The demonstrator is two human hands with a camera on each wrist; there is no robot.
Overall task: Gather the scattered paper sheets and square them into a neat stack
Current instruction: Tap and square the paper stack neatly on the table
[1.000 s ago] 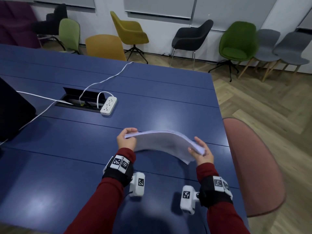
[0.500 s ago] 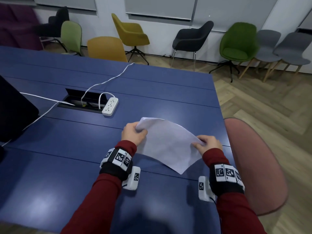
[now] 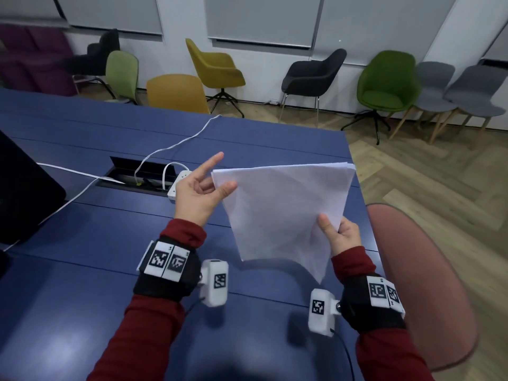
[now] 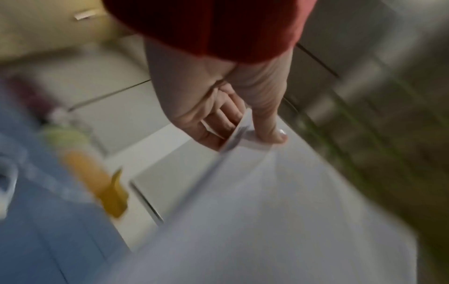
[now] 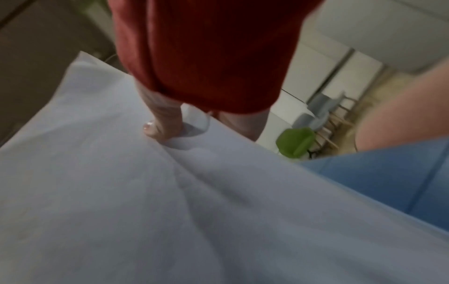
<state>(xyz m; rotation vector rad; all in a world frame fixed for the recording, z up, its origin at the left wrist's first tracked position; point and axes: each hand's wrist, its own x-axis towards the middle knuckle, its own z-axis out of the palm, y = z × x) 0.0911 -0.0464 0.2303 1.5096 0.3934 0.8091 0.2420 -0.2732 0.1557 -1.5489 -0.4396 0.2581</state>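
Observation:
A stack of white paper sheets is held tilted up above the blue table, one corner hanging down. My left hand pinches its upper left corner, thumb on the front, index finger sticking out straight. In the blurred left wrist view, the thumb of that left hand presses the paper sheets with fingers behind them. My right hand grips the lower right edge, thumb on the front. The right wrist view shows my right hand's thumb on the sheets.
A white power strip and its cable lie by an open cable hatch behind my left hand. A dark object sits at the table's left. A pink chair stands at the right edge; more chairs line the wall.
The stack went from bowed and nearly flat over the table to raised and tilted up facing me. Both hands rose, and my left index finger straightened out.

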